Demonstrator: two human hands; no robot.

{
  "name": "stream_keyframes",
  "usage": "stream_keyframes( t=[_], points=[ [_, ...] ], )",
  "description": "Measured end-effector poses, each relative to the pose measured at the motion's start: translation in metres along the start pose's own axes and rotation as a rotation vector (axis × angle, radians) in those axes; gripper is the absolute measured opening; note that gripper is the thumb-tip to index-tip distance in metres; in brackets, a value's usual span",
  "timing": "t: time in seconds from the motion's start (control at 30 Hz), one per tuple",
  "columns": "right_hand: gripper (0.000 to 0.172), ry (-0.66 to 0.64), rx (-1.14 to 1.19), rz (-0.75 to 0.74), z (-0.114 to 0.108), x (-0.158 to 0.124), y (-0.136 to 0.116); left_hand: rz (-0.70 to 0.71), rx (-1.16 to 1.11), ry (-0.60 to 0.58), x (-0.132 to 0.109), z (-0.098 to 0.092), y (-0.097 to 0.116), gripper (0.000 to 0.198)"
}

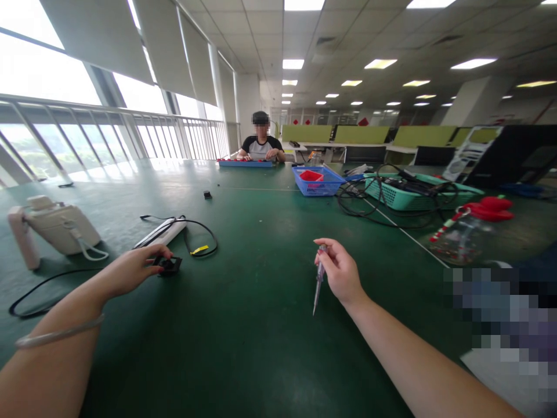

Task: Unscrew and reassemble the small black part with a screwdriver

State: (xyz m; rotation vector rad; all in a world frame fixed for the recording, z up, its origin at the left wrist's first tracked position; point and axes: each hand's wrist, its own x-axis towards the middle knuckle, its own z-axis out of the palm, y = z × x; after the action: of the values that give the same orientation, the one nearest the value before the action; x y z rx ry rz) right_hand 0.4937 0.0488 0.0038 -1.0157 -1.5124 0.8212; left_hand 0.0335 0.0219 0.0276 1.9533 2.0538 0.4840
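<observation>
While a slim tester screwdriver (319, 284) is pinched in the right hand (342, 271), tip down and off the green bench (261, 348), a small black part (167, 265) near left is covered by the left hand (130, 270), its grip curled narrowly on it. The part could be skidded toward the cable (198, 232) and white power strip (161, 232) just beyond. The screwdriver, pinched only at its top, could be dropped.
</observation>
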Motion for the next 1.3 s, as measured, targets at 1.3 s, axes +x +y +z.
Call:
stream_keyframes(
  t=[1.3],
  points=[
    [0.025, 0.006, 0.000, -0.029, 0.001, 0.002, 0.005, 0.031, -0.240, -0.117, 0.002, 0.005, -0.005, 0.062]
  ],
)
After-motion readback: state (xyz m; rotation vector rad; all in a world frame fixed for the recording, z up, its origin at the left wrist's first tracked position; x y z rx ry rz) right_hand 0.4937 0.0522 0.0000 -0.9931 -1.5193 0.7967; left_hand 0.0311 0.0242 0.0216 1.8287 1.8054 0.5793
